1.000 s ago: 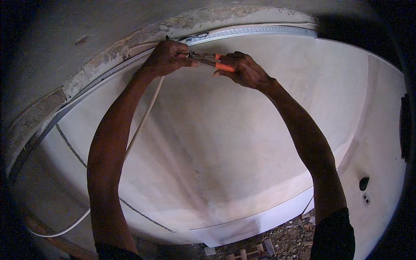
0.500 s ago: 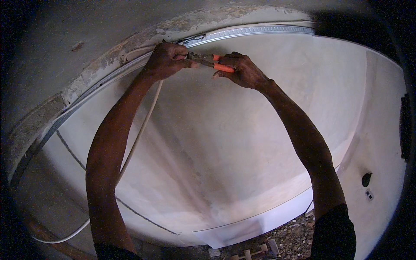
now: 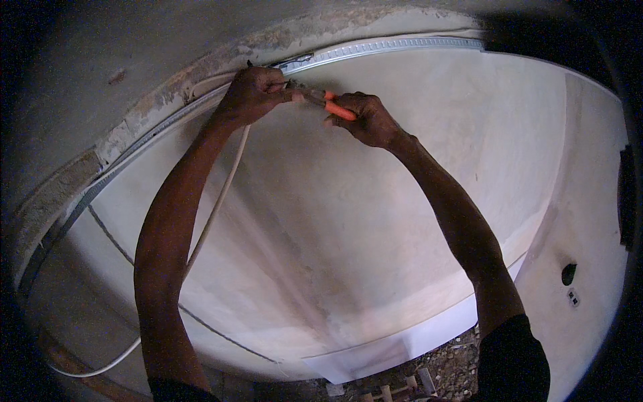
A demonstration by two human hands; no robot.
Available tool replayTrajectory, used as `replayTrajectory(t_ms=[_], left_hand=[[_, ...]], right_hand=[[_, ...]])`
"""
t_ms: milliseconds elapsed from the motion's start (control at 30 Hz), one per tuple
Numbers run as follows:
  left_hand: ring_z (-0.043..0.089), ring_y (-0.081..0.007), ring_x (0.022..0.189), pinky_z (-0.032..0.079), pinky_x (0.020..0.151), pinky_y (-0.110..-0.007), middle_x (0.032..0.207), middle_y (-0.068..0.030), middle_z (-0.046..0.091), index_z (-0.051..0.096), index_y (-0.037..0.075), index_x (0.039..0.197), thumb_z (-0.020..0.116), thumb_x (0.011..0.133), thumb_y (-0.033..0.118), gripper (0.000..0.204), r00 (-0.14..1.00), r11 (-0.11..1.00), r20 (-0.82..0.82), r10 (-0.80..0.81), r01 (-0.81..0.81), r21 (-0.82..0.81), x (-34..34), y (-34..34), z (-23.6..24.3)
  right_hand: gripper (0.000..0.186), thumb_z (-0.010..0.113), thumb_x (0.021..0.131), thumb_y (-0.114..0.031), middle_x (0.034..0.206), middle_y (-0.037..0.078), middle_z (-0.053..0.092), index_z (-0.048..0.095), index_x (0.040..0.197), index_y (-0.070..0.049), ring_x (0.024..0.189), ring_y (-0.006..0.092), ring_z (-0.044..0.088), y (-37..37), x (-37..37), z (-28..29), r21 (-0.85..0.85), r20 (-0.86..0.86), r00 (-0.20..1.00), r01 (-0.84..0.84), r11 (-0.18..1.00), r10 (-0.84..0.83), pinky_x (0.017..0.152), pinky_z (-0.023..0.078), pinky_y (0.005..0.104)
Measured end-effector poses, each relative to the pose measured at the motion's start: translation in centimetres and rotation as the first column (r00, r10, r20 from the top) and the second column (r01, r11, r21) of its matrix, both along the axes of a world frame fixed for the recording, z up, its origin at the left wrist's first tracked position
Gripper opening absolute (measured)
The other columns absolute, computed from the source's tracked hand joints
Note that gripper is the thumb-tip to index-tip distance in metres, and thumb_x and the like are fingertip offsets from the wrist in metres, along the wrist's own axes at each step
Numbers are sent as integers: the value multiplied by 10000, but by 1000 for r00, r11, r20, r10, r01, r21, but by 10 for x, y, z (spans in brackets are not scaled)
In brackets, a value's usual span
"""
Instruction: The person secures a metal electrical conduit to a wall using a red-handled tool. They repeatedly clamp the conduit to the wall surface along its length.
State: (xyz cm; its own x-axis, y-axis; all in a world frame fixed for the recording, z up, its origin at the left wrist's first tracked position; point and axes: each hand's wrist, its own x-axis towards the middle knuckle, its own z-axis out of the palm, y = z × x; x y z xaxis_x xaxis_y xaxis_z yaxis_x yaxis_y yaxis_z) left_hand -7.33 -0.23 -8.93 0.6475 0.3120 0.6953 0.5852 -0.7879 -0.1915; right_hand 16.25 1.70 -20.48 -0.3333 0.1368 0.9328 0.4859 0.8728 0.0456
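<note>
My right hand [image 3: 368,118] is closed round the orange handles of a pair of pliers [image 3: 340,110]. The jaws reach left to the fingers of my left hand [image 3: 256,94]. That left hand is raised against the top edge of the wall board, its fingers pinched together near the jaws. A white cable [image 3: 229,184] hangs down from beneath it, passing behind my left forearm. Dark wire ends [image 3: 298,62] show just above the hand, beside the metal track. What exactly lies between the fingers and the jaws is too small to make out.
A perforated metal track [image 3: 375,47] runs along the top of the pale wall board [image 3: 375,214]. Rough, chipped plaster [image 3: 127,137] lies above it. At the right are a dark hole and a small socket box [image 3: 573,298]. Rubble [image 3: 449,368] covers the floor below.
The pliers' handles and my right hand have dipped slightly down and to the left, and the handles look closer together. My left hand stays nearly in place.
</note>
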Motion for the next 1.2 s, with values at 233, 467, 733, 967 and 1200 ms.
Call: replayTrajectory(t_ms=[233,467,733,967,1200], left_hand=[[560,-150,647,453,620,-323,685,-55,601,645,38,865,691,813,308,279,991,991,45,-127,124,56,-7,-19,4],[571,-161,663,462,651,-325,723,-85,627,660,38,932,606,877,174,156,996,988,85,-39,25,153,-4,-32,-5],[551,-168,653,444,635,-322,720,-88,622,665,45,924,615,871,154,131,983,984,149,-105,81,157,-3,-26,-6],[590,-193,693,457,668,-331,767,-94,647,656,34,929,585,874,125,127,987,994,159,-5,-12,107,-1,-33,-5],[613,-223,733,468,701,-343,806,-107,659,636,26,920,532,885,95,129,991,982,116,-65,43,186,0,-28,-4]], right_hand=[[346,690,807,-233,1080,102,626,606,1106,-80,974,273,546,-30,16,17,181,60,863,485,856,-502,824,476,400],[308,674,776,-143,1162,50,564,594,1071,-107,1117,272,445,-46,19,28,373,89,734,602,706,-674,918,392,441],[271,643,777,-109,1129,38,556,595,1044,-112,1154,266,427,-45,27,40,551,18,657,622,556,-754,953,347,461],[254,632,792,-121,1094,23,566,604,1045,-123,1172,256,421,-51,24,41,612,-61,572,669,422,-818,932,338,496],[268,658,755,-133,1042,7,553,609,1019,-130,1110,247,440,-52,26,43,649,-112,582,657,385,-805,865,354,475]])
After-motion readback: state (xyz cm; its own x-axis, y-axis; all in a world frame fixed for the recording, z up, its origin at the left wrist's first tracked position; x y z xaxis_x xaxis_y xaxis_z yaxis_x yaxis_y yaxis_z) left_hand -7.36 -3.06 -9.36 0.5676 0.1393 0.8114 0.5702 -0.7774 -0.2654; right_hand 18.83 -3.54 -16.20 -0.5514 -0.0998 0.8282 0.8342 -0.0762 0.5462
